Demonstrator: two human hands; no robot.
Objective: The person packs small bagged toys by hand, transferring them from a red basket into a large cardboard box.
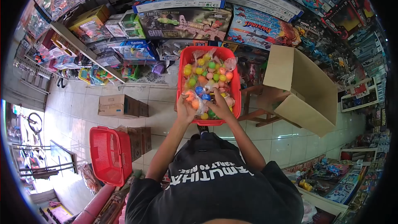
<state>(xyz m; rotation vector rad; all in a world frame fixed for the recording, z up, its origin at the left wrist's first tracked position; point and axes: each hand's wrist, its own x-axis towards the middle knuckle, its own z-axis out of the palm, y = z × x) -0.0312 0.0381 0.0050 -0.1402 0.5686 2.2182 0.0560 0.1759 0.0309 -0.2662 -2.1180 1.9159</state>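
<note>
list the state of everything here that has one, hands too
left hand: closed on a bag
right hand: at the same bag, grip unclear
bag: clear, has balls in it, raised over the front basket
front basket: open, loaded with bagged balls
left basket: open-topped
big box: open, flaps out
small box: on the floor, looks shut

The red plastic basket is showing smooth walls; the open brown cardboard box is looking matt; pale floor tiles are gleaming glossy.
</note>
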